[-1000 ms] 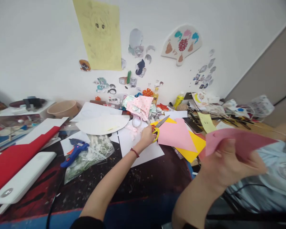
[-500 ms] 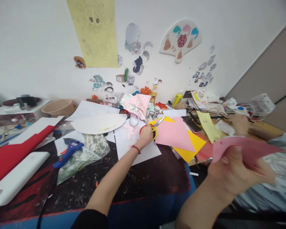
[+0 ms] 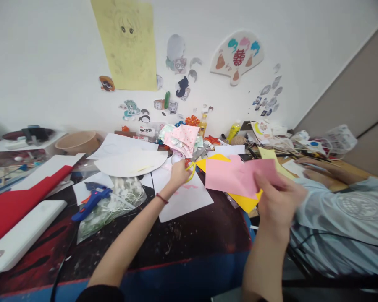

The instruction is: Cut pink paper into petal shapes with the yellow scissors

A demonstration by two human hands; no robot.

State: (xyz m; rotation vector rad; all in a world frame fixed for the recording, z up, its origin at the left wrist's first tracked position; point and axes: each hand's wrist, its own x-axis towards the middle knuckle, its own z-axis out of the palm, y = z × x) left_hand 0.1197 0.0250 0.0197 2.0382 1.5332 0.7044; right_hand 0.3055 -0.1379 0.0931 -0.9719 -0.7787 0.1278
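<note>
My left hand (image 3: pixel 178 173) is closed over a pair of scissors (image 3: pixel 192 171); a yellow handle loop shows beside my fingers, while the rest is mostly hidden. Under this hand lies a white sheet (image 3: pixel 182 205) with small pink scraps (image 3: pixel 189 187) on it. A clear roll of tape (image 3: pixel 177 156) sits just behind my fingers. My right hand (image 3: pixel 279 199) pinches a piece of pink paper (image 3: pixel 263 169) between thumb and fingers. It is held over another pink sheet (image 3: pixel 220 178), which rests on yellow paper (image 3: pixel 246 204).
A blue glue gun (image 3: pixel 93 203) and a plastic bag of white-green string-like material (image 3: pixel 113 209) lie on the left. Farther left are red board (image 3: pixel 28 197) and a white case (image 3: pixel 28 235). A bouquet-like bundle (image 3: pixel 182 138) stands behind. Another person's sleeve (image 3: pixel 343 209) is at right.
My right hand has brought the pink paper left, over the other pink sheet. My left hand has shifted slightly left with the scissors. The other person's arm has moved.
</note>
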